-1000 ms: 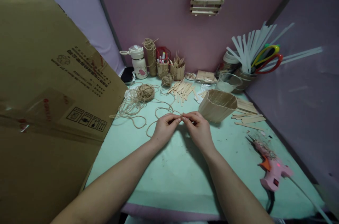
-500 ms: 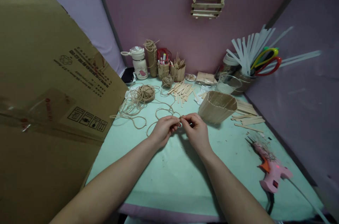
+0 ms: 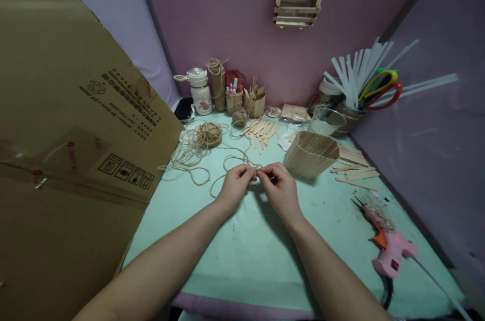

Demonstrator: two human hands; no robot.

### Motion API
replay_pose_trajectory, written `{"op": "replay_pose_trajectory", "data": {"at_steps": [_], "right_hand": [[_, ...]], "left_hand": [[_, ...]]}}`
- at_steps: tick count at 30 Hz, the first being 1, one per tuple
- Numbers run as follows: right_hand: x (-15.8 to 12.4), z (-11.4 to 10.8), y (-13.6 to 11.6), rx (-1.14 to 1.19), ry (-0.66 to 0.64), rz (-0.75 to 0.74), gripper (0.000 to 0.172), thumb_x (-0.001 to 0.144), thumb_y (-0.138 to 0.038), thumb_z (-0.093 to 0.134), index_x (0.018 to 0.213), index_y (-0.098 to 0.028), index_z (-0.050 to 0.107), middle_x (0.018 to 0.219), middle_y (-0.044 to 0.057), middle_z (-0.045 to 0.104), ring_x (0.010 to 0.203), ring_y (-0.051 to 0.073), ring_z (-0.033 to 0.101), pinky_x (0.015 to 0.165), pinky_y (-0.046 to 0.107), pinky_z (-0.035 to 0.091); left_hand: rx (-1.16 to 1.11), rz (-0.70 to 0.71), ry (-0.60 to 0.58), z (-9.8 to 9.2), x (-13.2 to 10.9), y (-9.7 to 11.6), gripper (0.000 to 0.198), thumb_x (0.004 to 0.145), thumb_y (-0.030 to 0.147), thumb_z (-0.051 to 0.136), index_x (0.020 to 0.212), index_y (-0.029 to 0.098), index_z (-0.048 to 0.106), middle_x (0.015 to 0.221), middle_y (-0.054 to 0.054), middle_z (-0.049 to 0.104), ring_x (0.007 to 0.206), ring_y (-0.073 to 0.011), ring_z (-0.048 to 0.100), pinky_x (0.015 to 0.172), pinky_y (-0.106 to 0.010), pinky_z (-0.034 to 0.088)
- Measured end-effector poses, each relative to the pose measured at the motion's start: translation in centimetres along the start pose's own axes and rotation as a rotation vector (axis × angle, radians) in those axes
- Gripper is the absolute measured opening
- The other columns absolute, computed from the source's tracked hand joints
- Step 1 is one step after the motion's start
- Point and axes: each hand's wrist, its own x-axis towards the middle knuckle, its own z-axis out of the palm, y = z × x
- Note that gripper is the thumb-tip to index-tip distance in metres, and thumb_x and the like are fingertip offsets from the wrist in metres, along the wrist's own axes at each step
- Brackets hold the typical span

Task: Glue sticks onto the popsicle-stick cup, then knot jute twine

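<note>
My left hand (image 3: 234, 187) and my right hand (image 3: 280, 188) meet fingertip to fingertip over the pale green table (image 3: 246, 245). Both pinch a thin length of jute twine (image 3: 231, 162) at the spot where the fingers touch. The twine loops back across the table to a loose ball of twine (image 3: 206, 134). Just right of my right hand lies a tilted cup made of popsicle sticks (image 3: 310, 153), its open mouth facing up and right.
A big cardboard sheet (image 3: 68, 134) leans over the left side. A pink glue gun (image 3: 388, 245) lies near the right front edge. Loose popsicle sticks (image 3: 261, 128), a white bottle (image 3: 199, 91), stick holders and a jar with scissors (image 3: 379, 86) line the back.
Both hands stay pinched together on the twine, with only small finger shifts. The view has tilted slightly down.
</note>
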Motion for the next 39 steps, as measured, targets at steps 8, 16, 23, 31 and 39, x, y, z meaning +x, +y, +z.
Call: {"op": "replay_pose_trajectory", "data": {"at_steps": [8,16,23,31,39], "right_hand": [[0.2,0.3,0.3,0.307,-0.044,0.183,0.017,0.078,-0.037,0.063,0.077,-0.02,0.064,0.079,0.003,0.06,0.074,0.016,0.056,0.063,0.028,0.045],[0.7,0.0,0.7,0.49,-0.031,0.498,0.027,0.066,-0.04,0.074,0.076,-0.018,0.061,0.069,-0.002,0.057,0.059,0.01,0.048,0.053,0.022,0.035],[0.8,-0.2,1.0,0.361,-0.013,0.426,0.03,0.065,-0.043,0.072,0.072,-0.017,0.061,0.066,0.0,0.059,0.057,0.011,0.046,0.052,0.024,0.035],[1.2,-1.0,2.0,0.365,0.245,0.378,0.03,0.069,-0.047,0.069,0.072,-0.018,0.058,0.059,-0.003,0.05,0.054,0.011,0.041,0.052,0.025,0.036],[1.3,-0.8,1.2,0.468,0.024,0.462,0.032,0.068,-0.046,0.071,0.081,-0.019,0.061,0.077,0.001,0.06,0.066,0.013,0.053,0.054,0.024,0.041]], "left_hand": [[-0.525,-0.471,-0.225,-0.6,0.3,0.5,0.014,0.071,0.019,0.072,0.076,0.011,0.062,0.065,0.0,0.052,0.051,-0.0028,0.041,0.045,-0.014,0.029],[0.015,0.017,-0.116,0.1,-0.1,0.2,0.013,0.068,0.021,0.071,0.075,0.013,0.065,0.073,-0.001,0.063,0.069,-0.0101,0.054,0.07,-0.023,0.042],[0.401,0.213,-0.1,-0.4,0.1,0.1,0.008,0.073,0.019,0.062,0.078,0.016,0.068,0.079,-0.003,0.066,0.076,-0.0157,0.058,0.074,-0.028,0.043],[0.558,0.209,-0.06,-0.7,0.2,0.0,0.009,0.071,0.017,0.064,0.074,0.02,0.073,0.079,-0.004,0.07,0.077,-0.0185,0.061,0.071,-0.029,0.044],[0.26,0.002,-0.02,-0.4,0.4,0.0,0.016,0.066,0.027,0.068,0.075,0.014,0.069,0.069,-0.002,0.065,0.063,-0.0128,0.054,0.062,-0.025,0.04]]}}
